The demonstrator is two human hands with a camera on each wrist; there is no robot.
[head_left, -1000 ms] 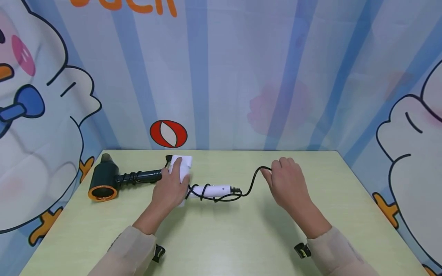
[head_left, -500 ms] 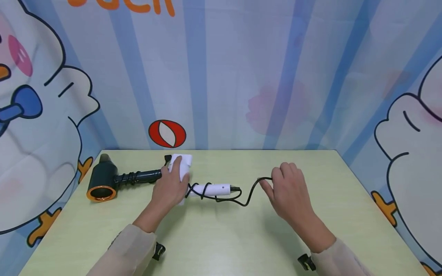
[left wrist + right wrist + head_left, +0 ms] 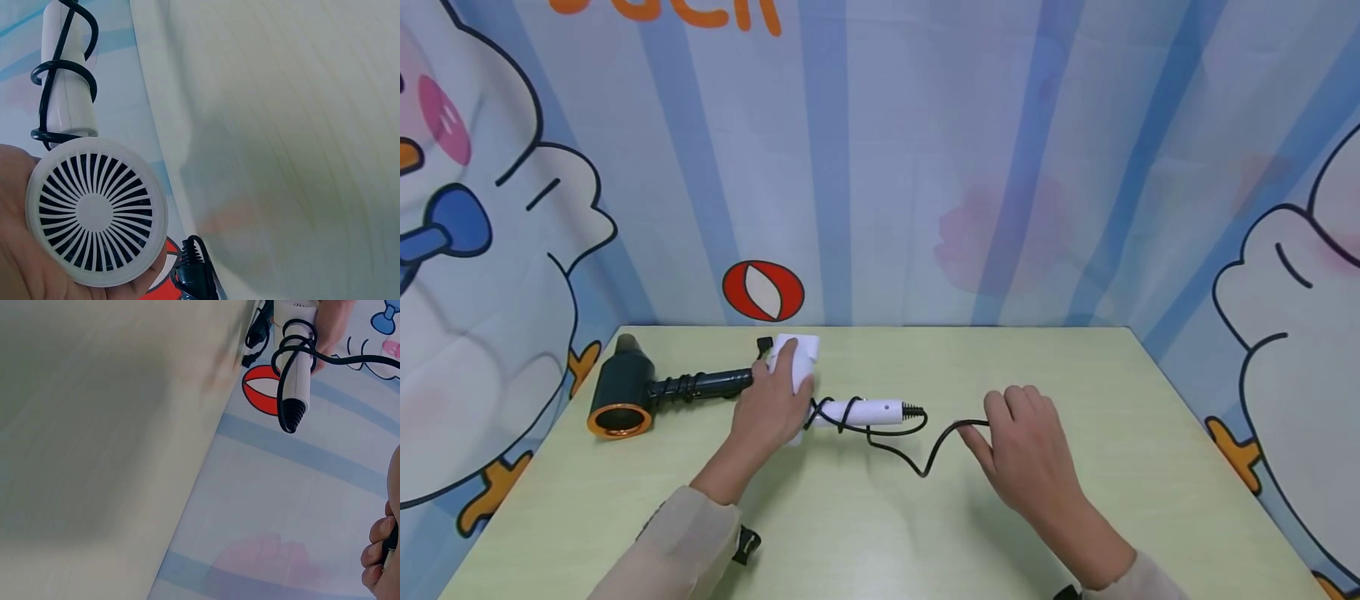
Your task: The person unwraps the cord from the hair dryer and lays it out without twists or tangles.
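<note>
My left hand [image 3: 767, 421] grips the head of a white hair dryer [image 3: 880, 412]. The dryer's handle points right, and a black cord [image 3: 922, 475] is looped around it. In the left wrist view, the dryer's round slatted vent [image 3: 94, 212] lies against the palm. To the right of the handle, my right hand [image 3: 1033, 454] holds the free part of that cord, fingers curled over it. A slack stretch dips toward the front between handle and hand. In the right wrist view, a black piece [image 3: 391, 540] shows between the curled fingers; its end is hidden.
A dark green hair dryer [image 3: 625, 375] with an orange ring lies at the table's left, its wrapped handle reaching toward my left hand. Its black plug [image 3: 764, 343] sits just behind that hand. A printed curtain [image 3: 895, 167] closes off the back of the pale table [image 3: 880, 542].
My right hand has drawn the cord toward the front of the table. One loop has come away from the handle's end, and the slack dips lower. The left hand stays in place.
</note>
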